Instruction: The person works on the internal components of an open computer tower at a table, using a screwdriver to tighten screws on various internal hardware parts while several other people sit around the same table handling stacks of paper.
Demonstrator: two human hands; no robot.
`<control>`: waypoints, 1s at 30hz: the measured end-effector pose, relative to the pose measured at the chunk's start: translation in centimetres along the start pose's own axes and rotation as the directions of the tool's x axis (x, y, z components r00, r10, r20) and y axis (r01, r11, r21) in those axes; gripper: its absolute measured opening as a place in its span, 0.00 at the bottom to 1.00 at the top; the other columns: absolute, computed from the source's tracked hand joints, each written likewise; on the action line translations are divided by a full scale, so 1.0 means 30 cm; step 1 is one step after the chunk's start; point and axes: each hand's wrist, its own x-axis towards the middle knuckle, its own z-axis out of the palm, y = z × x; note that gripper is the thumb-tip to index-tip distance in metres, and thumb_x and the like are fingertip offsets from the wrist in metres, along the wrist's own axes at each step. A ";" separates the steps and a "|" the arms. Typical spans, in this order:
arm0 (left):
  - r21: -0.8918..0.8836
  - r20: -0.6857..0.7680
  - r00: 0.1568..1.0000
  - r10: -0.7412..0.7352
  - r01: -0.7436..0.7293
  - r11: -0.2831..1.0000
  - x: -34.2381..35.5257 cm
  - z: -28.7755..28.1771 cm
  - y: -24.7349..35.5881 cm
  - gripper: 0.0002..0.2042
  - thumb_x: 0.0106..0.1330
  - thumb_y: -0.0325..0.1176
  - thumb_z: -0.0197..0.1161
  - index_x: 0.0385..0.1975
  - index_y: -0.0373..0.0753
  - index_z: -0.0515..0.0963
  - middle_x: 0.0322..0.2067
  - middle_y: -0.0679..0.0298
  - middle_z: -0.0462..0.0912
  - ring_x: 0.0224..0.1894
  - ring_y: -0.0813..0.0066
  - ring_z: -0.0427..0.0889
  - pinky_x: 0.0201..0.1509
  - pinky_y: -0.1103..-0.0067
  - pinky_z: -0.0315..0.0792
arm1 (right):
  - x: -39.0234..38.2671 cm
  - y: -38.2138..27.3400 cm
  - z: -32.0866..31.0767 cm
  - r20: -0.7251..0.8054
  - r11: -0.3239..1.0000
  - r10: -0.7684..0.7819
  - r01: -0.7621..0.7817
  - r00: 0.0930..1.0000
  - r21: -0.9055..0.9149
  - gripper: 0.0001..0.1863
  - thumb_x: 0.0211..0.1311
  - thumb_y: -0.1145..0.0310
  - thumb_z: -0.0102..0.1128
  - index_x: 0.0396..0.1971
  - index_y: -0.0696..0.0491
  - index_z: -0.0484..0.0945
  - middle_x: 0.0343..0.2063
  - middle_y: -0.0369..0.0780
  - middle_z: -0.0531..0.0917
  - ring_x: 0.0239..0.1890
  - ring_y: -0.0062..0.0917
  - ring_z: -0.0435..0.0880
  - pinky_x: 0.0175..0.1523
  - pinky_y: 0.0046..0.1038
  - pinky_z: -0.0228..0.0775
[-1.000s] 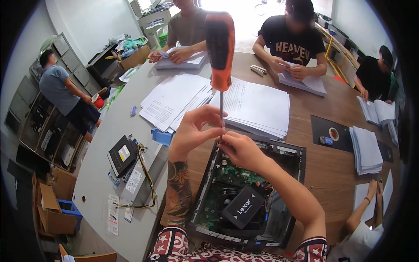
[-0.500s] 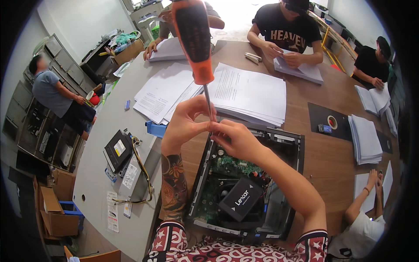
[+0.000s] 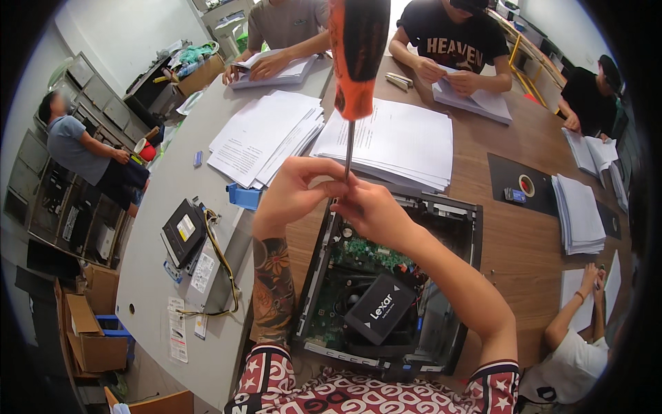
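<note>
On the near part of the wooden table (image 3: 538, 228), right in front of us, lies the open computer case (image 3: 458, 228), its green circuit board (image 3: 362, 255) bare and a flat black drive (image 3: 379, 308) resting loose on top. We judge the case stiff and fairly heavy, best gripped by its metal walls; the board looks fragile and should be left untouched. Paper stacks (image 3: 393, 138) lie beyond it. Above the far left corner of the case we hold a screwdriver (image 3: 355, 62) upright, its orange-and-black handle rising close to the camera. It looks light and rigid, its thin steel shaft slippery. Our left hand (image 3: 293, 193) and right hand (image 3: 369, 210) both pinch that shaft low down, fingertips closed around it.
</note>
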 end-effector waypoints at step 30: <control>-0.018 -0.116 0.985 0.126 -0.129 0.991 -0.004 0.006 0.039 0.17 0.67 0.36 0.63 0.48 0.29 0.78 0.42 0.56 0.84 0.45 0.71 0.82 0.54 0.73 0.73 | 0.029 -0.092 -0.080 -0.158 0.997 0.026 -0.015 0.987 0.069 0.04 0.64 0.78 0.57 0.37 0.61 0.74 0.31 0.44 0.76 0.32 0.34 0.80 0.38 0.30 0.73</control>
